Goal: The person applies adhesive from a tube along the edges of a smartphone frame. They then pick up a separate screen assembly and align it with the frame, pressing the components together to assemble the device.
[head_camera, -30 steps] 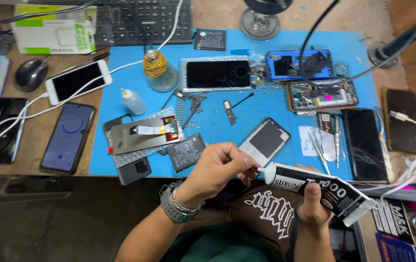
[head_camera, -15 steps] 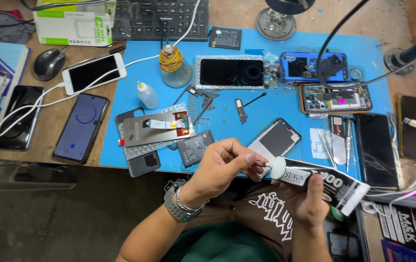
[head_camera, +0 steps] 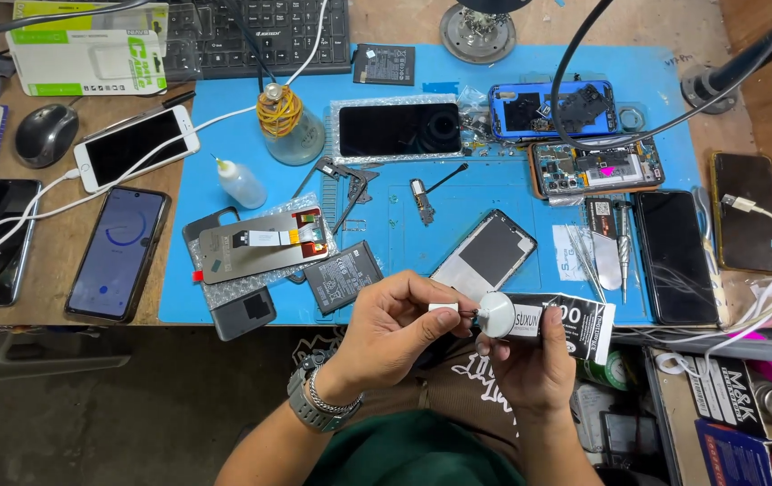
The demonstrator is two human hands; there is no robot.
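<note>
My right hand grips a black-and-white glue tube held sideways just below the table's front edge, its round white end pointing left. My left hand, with a metal watch on the wrist, pinches a small white cap right at that end; a thin pin shows between cap and tube. Just beyond the hands, an open phone frame lies on the blue mat. Left of it are a phone battery and a display panel with flex cable.
The mat also holds a black screen, two opened phones, a small bottle, a glass jar and tweezers. Phones on cables lie on the wood at left and right. A keyboard sits at the back.
Both hands stay together at the tube's end. The small white cap in my left fingers now stands a short gap off the tube. The view has shifted slightly.
</note>
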